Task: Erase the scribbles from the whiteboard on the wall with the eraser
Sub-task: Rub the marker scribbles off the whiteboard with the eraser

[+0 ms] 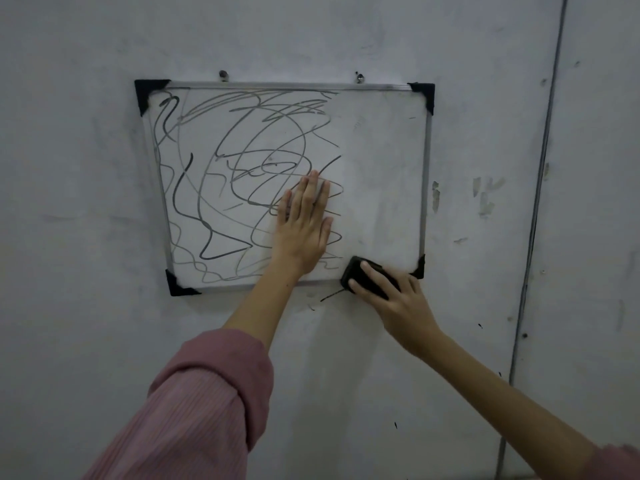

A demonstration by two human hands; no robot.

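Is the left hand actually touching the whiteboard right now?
Touching. In the head view the left hand lies flat, fingers straight, on the whiteboard over the scribbles, no gap showing.

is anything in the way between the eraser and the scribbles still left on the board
Yes. The left hand lies flat on the whiteboard, covering scribbles near the middle, directly left of the cleaned strip. The eraser, gripped by the right hand at the bottom edge, would meet it sweeping left.

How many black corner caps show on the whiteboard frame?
4: top-left cap, top-right cap, bottom-left cap, and bottom-right cap, partly hidden behind the right hand.
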